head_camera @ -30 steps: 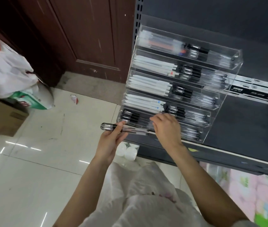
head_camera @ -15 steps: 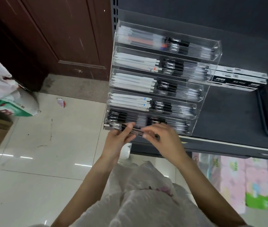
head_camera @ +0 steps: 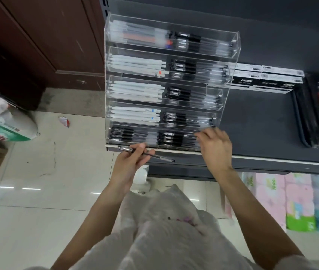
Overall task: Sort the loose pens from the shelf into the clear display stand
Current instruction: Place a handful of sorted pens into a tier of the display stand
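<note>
Pinching a pen (head_camera: 145,152), the left hand (head_camera: 129,162); right hand (head_camera: 216,146) blurred at the stand (head_camera: 230,47), grip unclear.

Little print is legible. At the lower right of the frame, a pink tissue pack (head_camera: 269,193) shows "1800", seen upside down. Labels on the black boxes (head_camera: 264,82) and the sack (head_camera: 4,131) at left are too blurred to read.

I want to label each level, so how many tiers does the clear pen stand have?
5, stacked like steps: the top tier at the back, then the second, third, fourth, and the bottom tier at the shelf's front edge.
</note>
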Demonstrator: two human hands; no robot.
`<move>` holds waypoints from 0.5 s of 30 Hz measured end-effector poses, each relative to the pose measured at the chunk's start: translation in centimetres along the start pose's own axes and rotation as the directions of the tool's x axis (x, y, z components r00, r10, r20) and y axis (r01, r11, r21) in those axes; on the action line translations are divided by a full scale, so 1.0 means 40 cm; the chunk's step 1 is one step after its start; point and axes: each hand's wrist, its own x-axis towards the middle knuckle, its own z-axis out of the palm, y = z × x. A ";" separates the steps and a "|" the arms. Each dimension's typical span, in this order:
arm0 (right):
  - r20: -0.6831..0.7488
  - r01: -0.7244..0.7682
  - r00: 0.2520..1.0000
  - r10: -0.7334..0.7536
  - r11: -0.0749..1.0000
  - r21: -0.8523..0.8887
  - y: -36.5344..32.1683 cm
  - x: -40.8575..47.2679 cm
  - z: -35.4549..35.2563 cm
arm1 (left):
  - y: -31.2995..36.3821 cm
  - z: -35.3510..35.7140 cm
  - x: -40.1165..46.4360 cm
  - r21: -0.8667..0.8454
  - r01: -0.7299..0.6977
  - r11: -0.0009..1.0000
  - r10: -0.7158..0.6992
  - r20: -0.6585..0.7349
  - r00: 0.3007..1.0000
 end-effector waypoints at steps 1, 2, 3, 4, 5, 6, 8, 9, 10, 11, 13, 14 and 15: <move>0.009 0.028 1.000 -0.028 0.999 -0.043 0.003 0.002 0.009 | -0.001 0.000 -0.001 -0.001 -0.001 1.000 0.001 -0.001 1.000; 0.017 0.043 0.999 -0.042 0.996 -0.074 0.006 0.002 0.016 | -0.003 -0.001 -0.002 0.001 -0.003 1.000 0.003 -0.003 1.000; 0.021 0.049 0.999 -0.048 0.995 -0.089 0.007 -0.002 0.020 | -0.006 -0.002 -0.003 0.004 -0.005 1.000 0.005 -0.006 1.000; 0.023 0.052 0.998 -0.051 0.995 -0.085 0.006 -0.006 0.023 | -0.009 -0.003 -0.004 0.007 -0.005 1.000 0.005 -0.009 1.000; 0.024 0.059 0.998 -0.058 0.996 -0.066 0.003 -0.011 0.024 | -0.011 -0.003 -0.005 0.006 -0.002 1.000 0.002 -0.012 1.000; 0.024 0.074 0.997 -0.073 0.997 -0.038 -0.001 -0.014 0.026 | -0.013 -0.002 -0.005 0.003 0.001 1.000 -0.001 -0.013 1.000; 0.025 0.096 0.995 -0.096 0.995 0.019 -0.013 -0.017 0.035 | -0.016 0.000 -0.006 0.001 0.007 1.000 -0.007 -0.008 1.000; 0.033 0.096 0.995 -0.097 0.995 0.032 -0.019 -0.019 0.041 | -0.016 0.003 -0.008 0.001 0.009 1.000 -0.009 -0.003 1.000; 0.043 0.092 0.995 -0.094 0.995 0.033 -0.023 -0.021 0.045 | -0.017 0.004 -0.009 0.002 0.010 1.000 -0.010 0.001 1.000; 0.054 0.086 0.995 -0.087 0.996 0.025 -0.026 -0.022 0.047 | -0.017 0.006 -0.010 0.002 0.011 1.000 -0.011 0.005 1.000; 0.063 0.062 0.996 -0.062 0.998 0.011 -0.026 -0.024 0.045 | -0.014 0.008 -0.009 0.002 0.011 1.000 -0.011 0.007 1.000; 0.066 0.047 0.997 -0.047 0.999 0.008 -0.027 -0.023 0.042 | -0.013 0.009 -0.009 0.000 0.009 1.000 -0.009 0.005 1.000; 0.071 0.030 0.997 -0.031 0.999 0.010 -0.030 -0.022 0.039 | -0.012 0.010 -0.007 0.000 0.009 1.000 -0.009 0.003 1.000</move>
